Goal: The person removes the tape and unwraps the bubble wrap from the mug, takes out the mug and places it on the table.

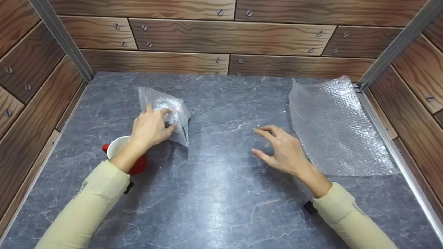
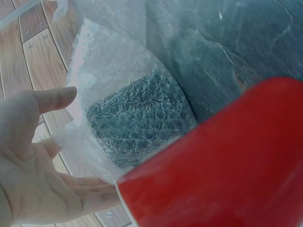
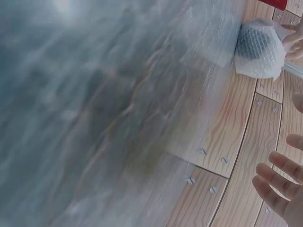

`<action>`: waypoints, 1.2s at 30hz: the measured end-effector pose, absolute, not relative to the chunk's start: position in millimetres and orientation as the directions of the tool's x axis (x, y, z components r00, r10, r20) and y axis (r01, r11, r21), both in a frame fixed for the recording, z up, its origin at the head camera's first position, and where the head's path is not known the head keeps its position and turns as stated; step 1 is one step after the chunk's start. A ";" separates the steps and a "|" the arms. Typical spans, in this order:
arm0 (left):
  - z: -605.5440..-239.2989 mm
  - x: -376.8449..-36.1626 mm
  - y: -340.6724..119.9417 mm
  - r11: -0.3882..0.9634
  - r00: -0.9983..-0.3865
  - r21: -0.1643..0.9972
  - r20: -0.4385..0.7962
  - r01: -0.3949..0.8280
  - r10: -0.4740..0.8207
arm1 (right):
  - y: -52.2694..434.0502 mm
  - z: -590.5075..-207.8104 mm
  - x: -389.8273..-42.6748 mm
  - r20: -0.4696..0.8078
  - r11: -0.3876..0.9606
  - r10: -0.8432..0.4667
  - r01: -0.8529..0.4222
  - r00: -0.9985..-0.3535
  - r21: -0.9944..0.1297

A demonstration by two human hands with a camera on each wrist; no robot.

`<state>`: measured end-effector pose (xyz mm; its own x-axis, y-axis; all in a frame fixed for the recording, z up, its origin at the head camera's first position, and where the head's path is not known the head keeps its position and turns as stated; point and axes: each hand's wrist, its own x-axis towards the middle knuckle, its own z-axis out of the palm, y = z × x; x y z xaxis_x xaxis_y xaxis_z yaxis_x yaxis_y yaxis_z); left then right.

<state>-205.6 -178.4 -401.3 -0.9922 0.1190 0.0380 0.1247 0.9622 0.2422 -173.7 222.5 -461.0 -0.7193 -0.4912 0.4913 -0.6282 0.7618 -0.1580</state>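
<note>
The left hand point(image 1: 150, 128) rests on a bundle wrapped in bubble wrap point(image 1: 169, 114), which stands on the table point(image 1: 221, 193) toward its far left part. The fingers are laid over the top and near side of the bundle, loosely bent against the wrap; the left wrist view shows the palm open with the thumb point(image 2: 54, 99) stretched out beside the wrap point(image 2: 137, 123), so contact is a light hold, not a firm clench. What is inside the bundle cannot be told.

The right hand point(image 1: 282, 150) hovers over the middle of the table, fingers spread and relaxed, holding nothing. Its fingertips point(image 3: 279, 182) show at the edge of the right wrist view, straight and apart.

A flat sheet of bubble wrap point(image 1: 337, 128) lies along the right edge of the table, reaching from the far right corner toward the near side, just beside the right hand.

A red mug point(image 1: 121, 155) with a white inside stands near the left edge, partly under the left wrist and close behind the bundle. Its contents are hidden by the arm.

Open table lies between the two hands and across the whole near half.

The table top is grey, marble-patterned, with a sheen. Wood-patterned panels point(image 1: 221, 38) with screw heads wall it in on the left, far and right sides, with metal strips at the corners.
</note>
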 end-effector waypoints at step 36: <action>-409.2 -183.2 -131.1 0.935 -0.978 0.291 0.104 0.204 0.181 | 146.5 -469.3 -208.3 0.428 0.659 -0.522 -0.668 -0.738 -0.347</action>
<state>-183.2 -131.1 -409.2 -0.9779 0.1811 0.1043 0.2041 0.9347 0.2910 -208.3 146.5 -469.3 -0.7376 -0.5220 0.4283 -0.6676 0.6586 -0.3472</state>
